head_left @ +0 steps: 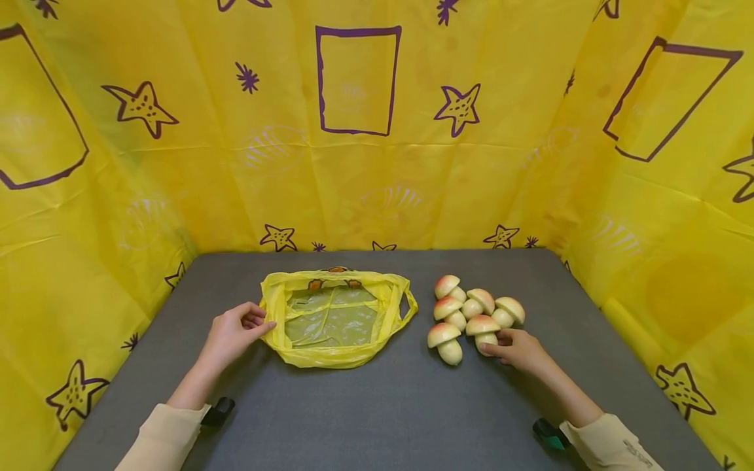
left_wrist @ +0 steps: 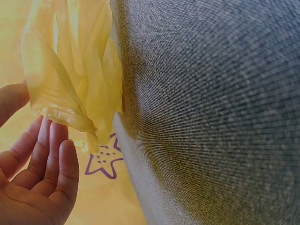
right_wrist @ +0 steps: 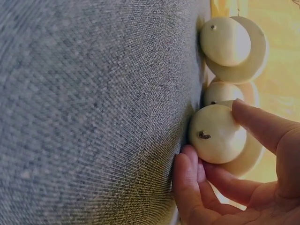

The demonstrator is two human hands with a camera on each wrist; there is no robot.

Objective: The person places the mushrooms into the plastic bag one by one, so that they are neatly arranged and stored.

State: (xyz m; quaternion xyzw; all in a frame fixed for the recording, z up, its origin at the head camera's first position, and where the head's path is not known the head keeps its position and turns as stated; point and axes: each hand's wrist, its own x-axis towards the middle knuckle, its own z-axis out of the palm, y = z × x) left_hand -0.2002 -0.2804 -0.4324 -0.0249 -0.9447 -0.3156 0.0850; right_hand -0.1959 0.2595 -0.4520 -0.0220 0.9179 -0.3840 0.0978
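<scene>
A yellow plastic bag (head_left: 336, 358) lies on the table with its mouth spread and its see-through inside showing. At the bag's left edge, my left hand (head_left: 235, 329) holds the rim, thumb on one side and fingers on the other; the left wrist view shows the crumpled bag edge (left_wrist: 65, 101) between them. My right hand (head_left: 524, 352) grips the stem of a toy mushroom (head_left: 482, 324) at the near side of a cluster. In the right wrist view that mushroom's round stem end (right_wrist: 218, 136) sits between thumb and fingers, close to the table.
Several more mushrooms with reddish caps lie close around the gripped one, including one at the near left (head_left: 446, 341) and one at the right (head_left: 508, 312). The dark grey table (head_left: 365, 418) is enclosed by yellow patterned sheets (head_left: 353, 176) at the back and sides.
</scene>
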